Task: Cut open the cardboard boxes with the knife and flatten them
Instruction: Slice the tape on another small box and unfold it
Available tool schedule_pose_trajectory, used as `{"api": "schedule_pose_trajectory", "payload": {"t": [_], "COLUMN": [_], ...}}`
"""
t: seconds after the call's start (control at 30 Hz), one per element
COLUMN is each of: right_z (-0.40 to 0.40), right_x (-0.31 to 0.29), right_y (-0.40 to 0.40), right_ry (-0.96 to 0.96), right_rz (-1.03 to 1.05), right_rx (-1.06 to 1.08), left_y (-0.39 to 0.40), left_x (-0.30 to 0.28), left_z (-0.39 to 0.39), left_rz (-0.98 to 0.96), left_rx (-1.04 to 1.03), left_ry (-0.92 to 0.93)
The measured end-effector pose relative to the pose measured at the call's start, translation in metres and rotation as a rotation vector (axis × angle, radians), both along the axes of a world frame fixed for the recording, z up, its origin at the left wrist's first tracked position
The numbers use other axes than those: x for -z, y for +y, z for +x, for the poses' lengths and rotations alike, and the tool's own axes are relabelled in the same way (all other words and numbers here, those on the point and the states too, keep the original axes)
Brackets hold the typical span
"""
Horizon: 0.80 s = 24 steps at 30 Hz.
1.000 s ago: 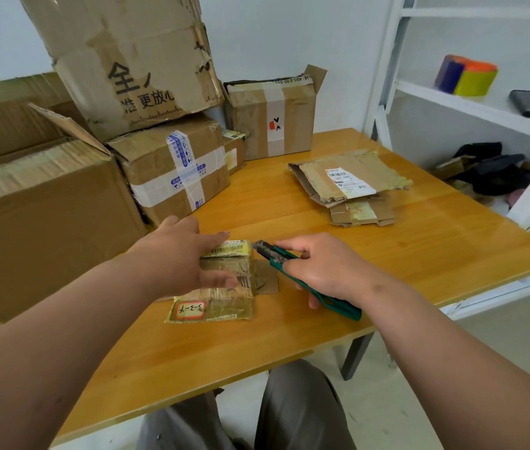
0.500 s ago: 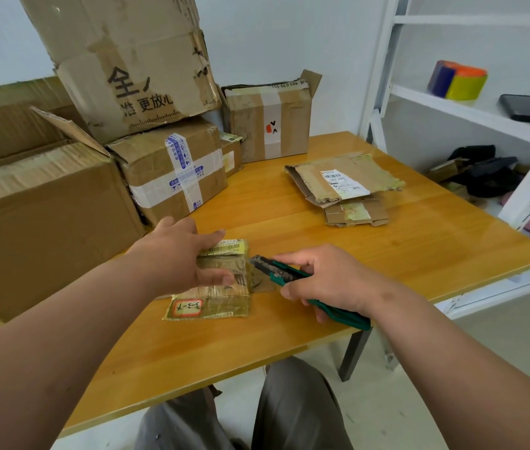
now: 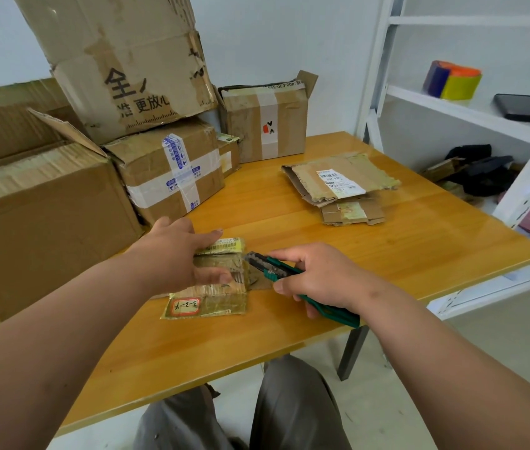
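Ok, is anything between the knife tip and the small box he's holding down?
Nothing visible. The knife, gripped in the right hand, has its tip at the right edge of the small box. The left hand presses the box on its left part, clear of the tip.

Glossy varnished wood surface [image 3: 387, 254], matt brown cardboard boxes [image 3: 166, 177] with shiny clear tape, small flat box [image 3: 215, 297] in glossy yellowed tape, green plastic knife [image 3: 289, 274], white painted metal shelf [image 3: 451, 105]

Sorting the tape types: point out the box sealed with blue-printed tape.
The box under the big tilted carton, crossed with blue-printed white tape; the other boxes carry only plain tape.
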State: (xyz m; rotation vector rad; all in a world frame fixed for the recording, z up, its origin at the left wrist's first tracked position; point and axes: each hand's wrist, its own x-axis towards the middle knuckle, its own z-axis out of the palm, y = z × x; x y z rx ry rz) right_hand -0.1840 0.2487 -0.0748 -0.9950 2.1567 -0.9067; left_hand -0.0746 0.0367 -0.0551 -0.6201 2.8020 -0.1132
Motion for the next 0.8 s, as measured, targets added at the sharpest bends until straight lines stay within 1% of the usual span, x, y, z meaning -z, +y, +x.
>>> {"api": "schedule_pose_trajectory", "payload": {"t": [0.3,0.53,0.63,0.8], "right_z": [-0.0017,0.0022,0.0026,0.0024], "right_x": [0.0003,0.0050,0.0052,0.0029], "right_y": [-0.0012,-0.0049,-0.0052,-0.0034], "right_ry": [-0.041,-0.010,-0.025,-0.014], "right_rz": [-0.004,-0.014,-0.021,-0.021], "right_rx": [0.046,0.095,0.114,0.079], "left_y": [0.0016,0.0018,0.0026,0.0026], "left_x": [-0.0010,-0.0010,-0.0009,0.0002], "left_z": [0.0001,-0.0026,-0.0035,-0.0026], "left_rz": [0.013,0.003,0.004,-0.005], "left_rx": [-0.013,-0.014,-0.022,-0.030], "left_ry": [-0.001,-0.004,0.000,0.002]}}
